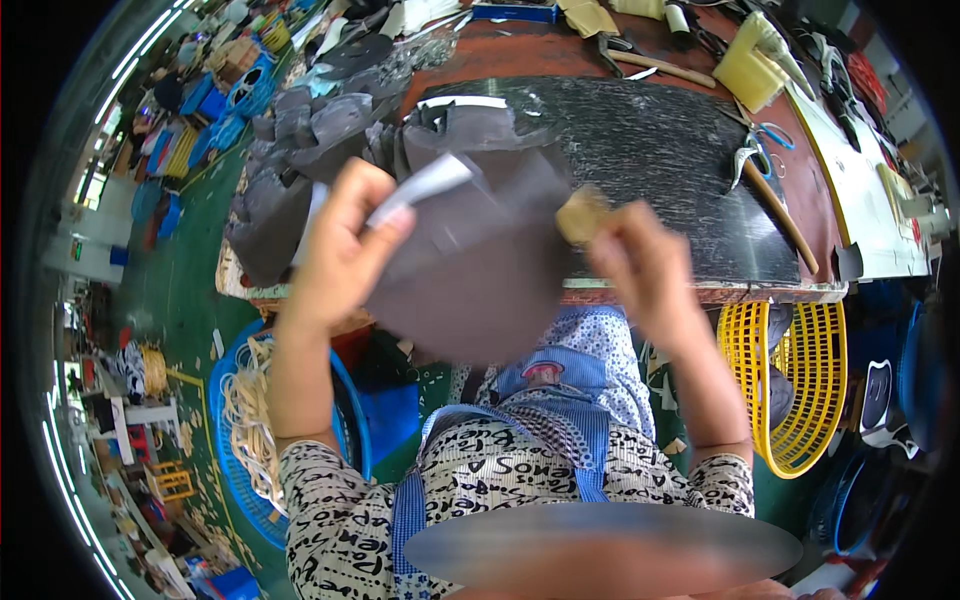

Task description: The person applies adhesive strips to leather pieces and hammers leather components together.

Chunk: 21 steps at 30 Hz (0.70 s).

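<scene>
Both our hands are busy, both smeared by motion blur. Left hand (pixel 350 245): thumb and fingers closed in a pinch on a narrow, glossy white strip (pixel 432 182), which sticks out to the right of the thumb. Can't tell if it's fixed to the sheet beneath. Right hand (pixel 645 265): fingers curled in, gripping a small tan-yellow block (pixel 582 217) that pokes out on its left; material unclear.

Between the hands, the broad dark grey-brown sheet with a rounded near edge (pixel 480 300) overhangs the near side of the red-brown surface (pixel 510 55). Beyond the right hand: glossy black flat slab (pixel 665 155). Left of and beyond the left hand: heap of dark grey sheet pieces (pixel 340 120).

Our read on handling: sheet looks light, thin, floppy; likely to sag where unsupported. Best held flat near its left margin, fingers spread. Strip looks light and bendy, perhaps slick and easy to crease, so pinch near an end. Block looks light and firm; grip the end away from the sheet.
</scene>
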### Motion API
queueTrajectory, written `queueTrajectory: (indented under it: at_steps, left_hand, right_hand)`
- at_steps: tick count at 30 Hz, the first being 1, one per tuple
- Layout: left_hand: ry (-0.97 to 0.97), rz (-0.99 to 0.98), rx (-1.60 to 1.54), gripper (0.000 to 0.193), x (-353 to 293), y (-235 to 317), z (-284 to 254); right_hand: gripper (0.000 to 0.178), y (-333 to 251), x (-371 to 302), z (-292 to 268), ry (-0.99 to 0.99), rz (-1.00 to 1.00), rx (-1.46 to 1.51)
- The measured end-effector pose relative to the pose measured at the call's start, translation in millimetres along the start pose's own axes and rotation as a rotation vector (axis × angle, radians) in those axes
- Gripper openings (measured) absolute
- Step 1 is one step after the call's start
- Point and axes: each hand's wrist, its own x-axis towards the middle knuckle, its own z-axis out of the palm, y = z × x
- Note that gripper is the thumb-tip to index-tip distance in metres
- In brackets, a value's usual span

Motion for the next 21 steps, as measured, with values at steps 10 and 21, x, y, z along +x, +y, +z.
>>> queueTrajectory:
  at_steps: [10, 21]
  left_hand:
    - [-0.438, -0.139, -0.768, 0.031, 64.4, -8.2, 68.0]
    - [-0.514, 0.261, 0.034, 0.017, 103.6, -67.0, 166.9]
  right_hand:
    - [0.025, -55.1, -27.1, 19.2, -1.058, -0.386, 0.73]
    - [0.08, 61.7, -33.2, 15.1, -0.309, -0.151, -0.659]
